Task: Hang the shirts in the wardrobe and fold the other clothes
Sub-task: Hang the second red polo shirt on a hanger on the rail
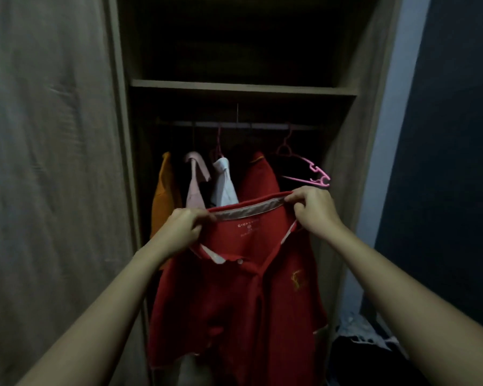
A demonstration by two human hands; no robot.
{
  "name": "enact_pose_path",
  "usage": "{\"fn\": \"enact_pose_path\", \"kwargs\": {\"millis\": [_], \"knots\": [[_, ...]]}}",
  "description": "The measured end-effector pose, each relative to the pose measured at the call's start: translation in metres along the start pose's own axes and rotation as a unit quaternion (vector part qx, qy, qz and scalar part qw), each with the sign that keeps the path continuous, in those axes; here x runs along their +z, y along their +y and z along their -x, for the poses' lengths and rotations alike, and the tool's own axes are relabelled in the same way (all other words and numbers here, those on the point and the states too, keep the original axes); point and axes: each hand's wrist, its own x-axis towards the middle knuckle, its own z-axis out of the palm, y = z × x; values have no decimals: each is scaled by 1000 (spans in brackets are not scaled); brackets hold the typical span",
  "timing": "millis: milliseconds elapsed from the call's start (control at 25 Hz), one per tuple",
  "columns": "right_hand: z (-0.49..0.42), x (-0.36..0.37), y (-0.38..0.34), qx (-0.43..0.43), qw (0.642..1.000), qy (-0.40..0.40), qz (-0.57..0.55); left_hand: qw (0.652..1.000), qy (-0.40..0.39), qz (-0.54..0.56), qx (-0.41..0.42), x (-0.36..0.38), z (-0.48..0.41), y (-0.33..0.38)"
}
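I hold a red polo shirt point(234, 296) up in front of the open wardrobe point(243, 87). My left hand point(183, 228) pinches the left end of its collar and my right hand point(314, 208) pinches the right end, stretching the neck open. The shirt hangs down below my hands. On the rail point(234, 125) behind it hang an orange shirt point(163, 196), a pink shirt point(196, 182), a white shirt point(224, 185) and another red shirt point(258, 176). An empty pink hanger point(307, 171) hangs at the rail's right end, just above my right hand.
A wooden shelf point(243, 87) runs above the rail. The closed wardrobe door point(48, 176) fills the left side. A dark wall point(452, 135) stands on the right, with a pile of dark and pale clothes point(365, 344) low down beside the wardrobe.
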Motion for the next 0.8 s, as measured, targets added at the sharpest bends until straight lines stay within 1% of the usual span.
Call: {"fn": "enact_pose_path", "kwargs": {"millis": [40,120,160,240,280,320,400,440,520,600,680,800], "knots": [[-7,-3,4,-5,1000,-2,8,1000,5,-14,-7,5,-8,3],[-22,-9,15,-16,1000,-4,22,999,-12,10,-28,11,-25,7],[-26,-12,18,-21,999,-5,26,998,-46,38,-36,11,-30,9],[-36,-18,29,-29,999,-5,32,984,-91,151,-37,12,-46,22],[-42,-19,35,-33,999,-8,38,974,-82,208,-30,15,-58,31],[-49,-19,39,-40,998,-13,47,971,-49,234,-20,20,-73,39],[-61,-19,49,-57,996,-26,66,973,23,228,0,39,-112,56],[-65,-18,53,-65,994,-34,76,970,40,238,0,50,-132,65],[-69,-20,61,-80,992,-46,89,953,27,298,-45,75,-172,81],[-74,-24,71,-82,991,-53,96,926,-8,356,-120,110,-224,88],[-79,-31,80,-83,989,-59,103,908,-23,378,-181,140,-272,92],[-89,-40,96,-86,988,-65,111,893,-4,384,-237,179,-326,94]]}}
